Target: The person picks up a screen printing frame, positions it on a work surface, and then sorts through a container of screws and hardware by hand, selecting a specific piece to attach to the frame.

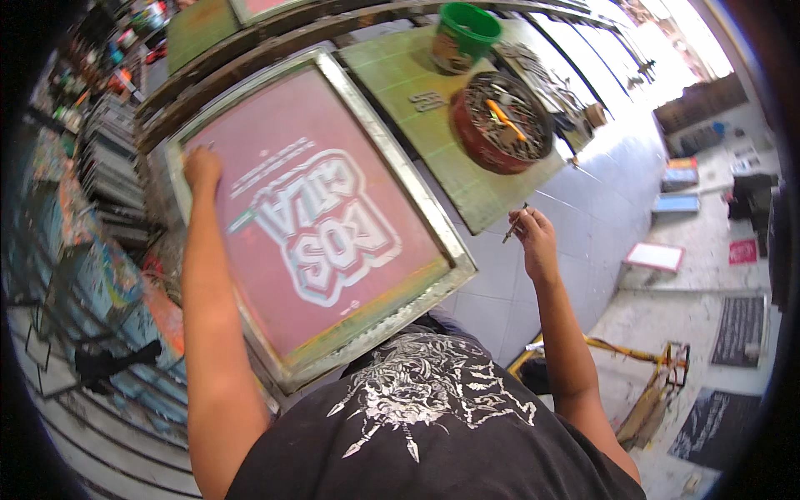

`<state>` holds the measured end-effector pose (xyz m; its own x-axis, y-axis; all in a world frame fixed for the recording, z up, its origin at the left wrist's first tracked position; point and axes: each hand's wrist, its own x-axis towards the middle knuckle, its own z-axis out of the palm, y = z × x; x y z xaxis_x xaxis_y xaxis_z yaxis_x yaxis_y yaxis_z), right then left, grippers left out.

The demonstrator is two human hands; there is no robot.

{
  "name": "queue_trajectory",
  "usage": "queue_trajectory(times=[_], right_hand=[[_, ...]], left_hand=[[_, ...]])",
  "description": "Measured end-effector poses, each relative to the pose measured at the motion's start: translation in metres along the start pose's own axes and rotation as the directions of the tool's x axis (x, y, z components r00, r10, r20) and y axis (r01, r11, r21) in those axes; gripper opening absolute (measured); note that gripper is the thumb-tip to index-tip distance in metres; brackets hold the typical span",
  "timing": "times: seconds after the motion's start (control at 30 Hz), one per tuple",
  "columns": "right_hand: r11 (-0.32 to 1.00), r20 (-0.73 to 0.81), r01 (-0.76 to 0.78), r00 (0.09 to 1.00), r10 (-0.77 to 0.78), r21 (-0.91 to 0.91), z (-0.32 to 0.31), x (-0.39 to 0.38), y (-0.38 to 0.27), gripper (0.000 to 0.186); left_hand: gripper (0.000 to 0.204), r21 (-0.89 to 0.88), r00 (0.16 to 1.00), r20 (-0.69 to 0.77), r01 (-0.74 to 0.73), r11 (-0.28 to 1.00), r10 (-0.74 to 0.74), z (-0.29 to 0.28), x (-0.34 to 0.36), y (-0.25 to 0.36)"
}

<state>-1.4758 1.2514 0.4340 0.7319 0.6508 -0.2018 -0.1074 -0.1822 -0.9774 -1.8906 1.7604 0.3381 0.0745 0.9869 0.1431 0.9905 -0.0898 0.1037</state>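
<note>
A screen-printing frame (457,275) lies tilted in front of me, its metal border around pink mesh (258,187) with bold white lettering. Over the mesh at its far left corner, my left hand (202,168) has its fingers curled together; whatever they pinch is too small and blurred to make out. To the right of the frame, my right hand (534,236) is raised in the air. Between its thumb and fingers it grips a short, thin metal piece (509,234) that looks like a bolt. A small green strip (242,220) shows at the mesh's left side.
A green board (400,108) beyond the frame bears a round red tub (487,154) of metal hardware with an orange-handled tool (505,119), and a green bucket (479,29). Stacked frames (108,150) stand at left. A yellow metal rack (667,358) is at right.
</note>
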Motion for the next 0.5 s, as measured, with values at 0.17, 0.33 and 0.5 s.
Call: queue_trajectory(times=[0.17,0.33,0.5], right_hand=[[0.990,-0.229,-0.141,0.963,0.144,0.031,-0.080,-0.038,0.026,0.018],[0.970,-0.312,-0.216,0.920,0.239,0.109,-0.135,-0.053,0.062,0.016],[0.931,-0.254,-0.265,0.910,0.327,0.249,-0.157,-0.027,0.095,0.016]], left_hand=[[0.020,0.120,0.948,-0.204,-0.222,0.968,0.243,0.002,0.002,0.007],[0.018,-0.346,0.788,-0.307,-0.615,0.709,0.534,-0.058,-0.038,0.113],[0.008,-0.466,0.198,-0.489,-0.882,-0.063,0.849,-0.098,-0.193,0.308]])
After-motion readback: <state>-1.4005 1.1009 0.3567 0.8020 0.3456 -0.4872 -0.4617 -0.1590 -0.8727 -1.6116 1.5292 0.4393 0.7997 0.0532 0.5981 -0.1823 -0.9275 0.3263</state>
